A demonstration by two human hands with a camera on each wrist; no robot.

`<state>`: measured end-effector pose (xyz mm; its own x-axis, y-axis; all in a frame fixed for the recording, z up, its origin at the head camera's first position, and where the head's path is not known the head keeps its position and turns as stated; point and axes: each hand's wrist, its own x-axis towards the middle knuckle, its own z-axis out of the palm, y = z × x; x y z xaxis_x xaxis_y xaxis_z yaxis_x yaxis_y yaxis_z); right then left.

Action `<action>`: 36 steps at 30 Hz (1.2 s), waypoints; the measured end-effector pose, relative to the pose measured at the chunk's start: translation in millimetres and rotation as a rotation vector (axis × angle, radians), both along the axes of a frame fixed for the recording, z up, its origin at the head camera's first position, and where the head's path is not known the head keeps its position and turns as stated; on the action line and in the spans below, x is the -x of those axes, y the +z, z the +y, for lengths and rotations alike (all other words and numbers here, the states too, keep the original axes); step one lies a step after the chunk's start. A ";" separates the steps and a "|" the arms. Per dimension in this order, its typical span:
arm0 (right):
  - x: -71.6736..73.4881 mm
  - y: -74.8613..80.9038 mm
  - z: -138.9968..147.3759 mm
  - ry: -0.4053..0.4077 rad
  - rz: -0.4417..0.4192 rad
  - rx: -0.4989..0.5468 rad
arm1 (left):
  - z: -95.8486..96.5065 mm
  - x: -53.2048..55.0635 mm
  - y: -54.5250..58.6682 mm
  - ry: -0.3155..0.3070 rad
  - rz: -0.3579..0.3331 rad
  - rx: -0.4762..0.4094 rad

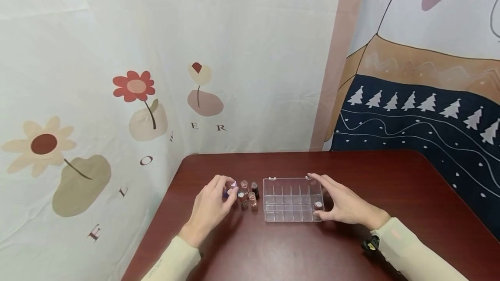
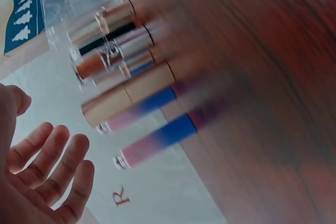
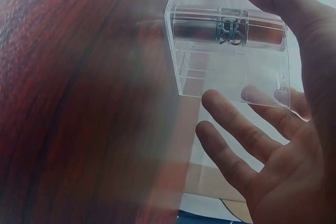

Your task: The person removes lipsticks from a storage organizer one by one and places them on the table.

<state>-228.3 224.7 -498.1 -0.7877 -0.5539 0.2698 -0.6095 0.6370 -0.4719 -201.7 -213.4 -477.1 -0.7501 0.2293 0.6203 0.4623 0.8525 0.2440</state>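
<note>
My left hand (image 1: 211, 198) hovers at a cluster of standing lipstick tubes, its thumb and fingers spread around two pink-and-blue tubes (image 2: 157, 140). In the left wrist view, its loosely bent fingers are apart from them. A gold tube (image 2: 128, 95) and several clear-capped lipstick tubes (image 1: 252, 201) stand between that hand and a clear compartment box (image 1: 283, 208). My right hand (image 1: 345, 203) holds the right end of the box, thumb at the front corner and fingertips at the back. One silver-banded lipstick tube (image 3: 231, 27) stands upright in an end compartment, beneath the right thumb.
All of this stands on a dark red wooden table (image 1: 281, 250). A fabric backdrop with printed flowers (image 1: 134, 86) hangs behind and to the left; a dark blue one with white trees (image 1: 427, 103) hangs at the right. A dark wristband (image 1: 371, 244) is on my right wrist.
</note>
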 end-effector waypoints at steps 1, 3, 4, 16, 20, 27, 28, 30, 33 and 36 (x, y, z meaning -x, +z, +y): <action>-0.1 0.1 -0.1 0.000 -0.004 -0.001 | 2.9 0.3 0.4 -0.016 0.014 -0.001; 0.0 0.5 -0.6 -0.003 -0.012 -0.006 | 9.4 1.2 1.4 -0.045 0.036 -0.003; 0.1 0.8 -0.7 -0.006 -0.012 -0.011 | 12.8 1.8 1.8 -0.056 0.045 -0.001; 0.9 3.0 -2.4 -0.002 -0.059 0.030 | 65.1 7.4 3.0 -0.199 0.084 0.042; 0.0 -1.0 -1.5 -0.004 -0.058 0.063 | 82.5 8.8 3.2 -0.265 0.086 0.065; 1.7 -5.9 0.8 0.013 -0.044 0.079 | 110.3 10.2 0.6 -0.341 0.042 0.145; 2.3 -5.6 0.9 0.014 -0.044 0.077 | 114.0 10.5 0.9 -0.353 0.036 0.157; 2.9 -4.8 1.2 0.012 -0.049 0.073 | 121.1 11.5 1.1 -0.383 0.023 0.170; 3.2 -4.0 1.3 0.010 -0.055 0.069 | 131.3 13.8 -0.1 -0.431 0.023 0.177; 3.2 -3.0 1.1 0.010 -0.058 0.067 | 140.2 16.0 -1.7 -0.465 0.022 0.183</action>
